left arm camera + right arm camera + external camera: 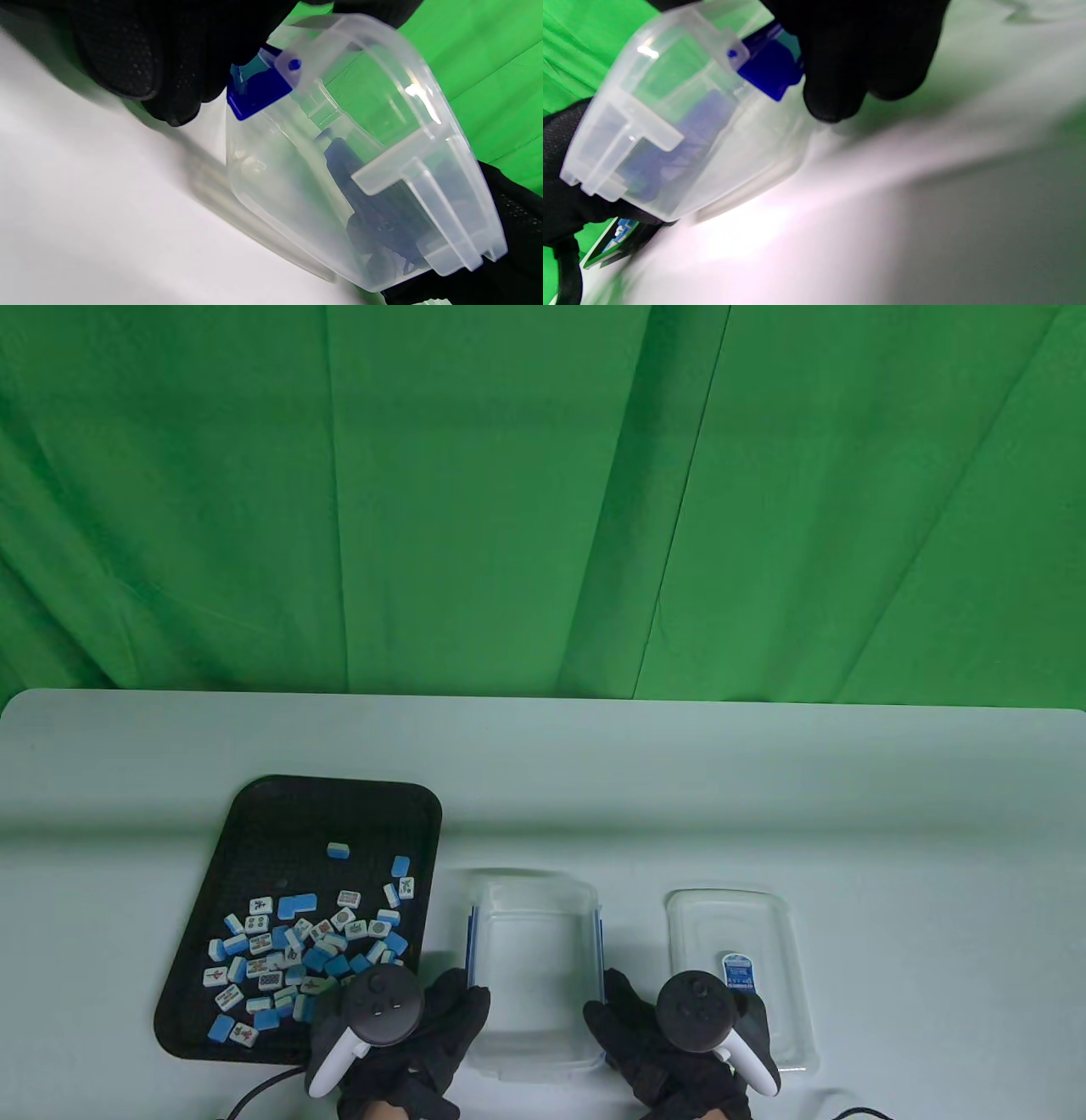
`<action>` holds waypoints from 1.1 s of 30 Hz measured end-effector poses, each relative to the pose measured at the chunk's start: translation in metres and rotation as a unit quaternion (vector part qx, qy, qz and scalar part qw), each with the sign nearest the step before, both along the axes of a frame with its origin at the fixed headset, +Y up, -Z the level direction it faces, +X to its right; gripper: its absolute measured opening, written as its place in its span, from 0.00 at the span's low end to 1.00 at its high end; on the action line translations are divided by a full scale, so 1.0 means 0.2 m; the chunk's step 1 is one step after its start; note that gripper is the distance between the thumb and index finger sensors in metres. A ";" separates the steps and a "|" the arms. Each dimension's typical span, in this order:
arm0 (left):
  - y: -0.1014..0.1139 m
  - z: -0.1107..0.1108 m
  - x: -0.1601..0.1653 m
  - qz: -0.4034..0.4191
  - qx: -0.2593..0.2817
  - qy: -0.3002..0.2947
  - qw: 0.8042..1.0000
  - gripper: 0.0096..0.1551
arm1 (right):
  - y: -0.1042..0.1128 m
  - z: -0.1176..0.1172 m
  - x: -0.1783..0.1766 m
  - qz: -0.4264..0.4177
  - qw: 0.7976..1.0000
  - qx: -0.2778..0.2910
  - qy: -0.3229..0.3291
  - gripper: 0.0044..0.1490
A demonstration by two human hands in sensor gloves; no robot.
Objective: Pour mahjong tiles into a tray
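Note:
A clear plastic box (533, 967) with blue side latches stands empty on the white table between my hands. My left hand (441, 1018) grips its left side and my right hand (619, 1027) grips its right side. The box also shows in the left wrist view (360, 169) and in the right wrist view (683, 127), each with gloved fingers by a blue latch. A black tray (263, 831) lies to the left, and several blue-and-white mahjong tiles (297, 950) lie scattered in its near half.
The box's clear lid (738, 976), with a blue label, lies flat on the table (764, 797) right of the box, partly under my right hand. A green cloth hangs behind the table. A black cable runs off near the front edge.

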State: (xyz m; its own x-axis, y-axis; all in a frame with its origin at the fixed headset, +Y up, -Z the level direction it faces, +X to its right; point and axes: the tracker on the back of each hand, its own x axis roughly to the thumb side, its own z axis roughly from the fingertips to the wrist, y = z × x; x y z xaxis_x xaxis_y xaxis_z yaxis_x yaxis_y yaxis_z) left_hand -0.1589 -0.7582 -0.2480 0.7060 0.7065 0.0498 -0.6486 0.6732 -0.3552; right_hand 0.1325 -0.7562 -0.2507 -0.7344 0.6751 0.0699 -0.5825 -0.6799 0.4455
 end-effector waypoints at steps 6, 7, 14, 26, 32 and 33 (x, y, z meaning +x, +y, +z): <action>0.00 0.00 0.00 -0.009 -0.003 0.000 1.000 0.42 | 0.00 0.00 0.00 0.003 1.000 -0.001 0.003 0.50; 0.00 0.00 0.00 -0.010 -0.003 0.000 1.000 0.41 | 0.00 0.00 0.00 0.004 1.000 -0.001 0.003 0.50; 0.00 0.00 0.00 -0.017 -0.004 0.000 1.000 0.41 | -0.01 0.00 -0.01 0.008 1.000 -0.003 0.006 0.49; -0.01 -0.01 0.00 -0.026 -0.009 0.003 1.000 0.40 | -0.02 0.00 -0.02 0.016 1.000 -0.009 0.013 0.49; -0.01 -0.01 0.00 -0.028 -0.011 0.003 1.000 0.40 | -0.02 0.00 -0.02 0.019 1.000 -0.010 0.015 0.49; -0.01 -0.01 0.00 -0.028 -0.011 0.003 1.000 0.40 | -0.02 0.00 -0.02 0.020 1.000 -0.010 0.015 0.49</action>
State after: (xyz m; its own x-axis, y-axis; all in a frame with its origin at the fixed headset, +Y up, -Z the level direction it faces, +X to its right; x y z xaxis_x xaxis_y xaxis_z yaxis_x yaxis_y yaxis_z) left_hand -0.1586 -0.7599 -0.2494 0.7447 0.6667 0.0296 -0.6126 0.7005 -0.3660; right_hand 0.1280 -0.7599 -0.2505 -0.7583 0.6470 0.0792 -0.5413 -0.6928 0.4765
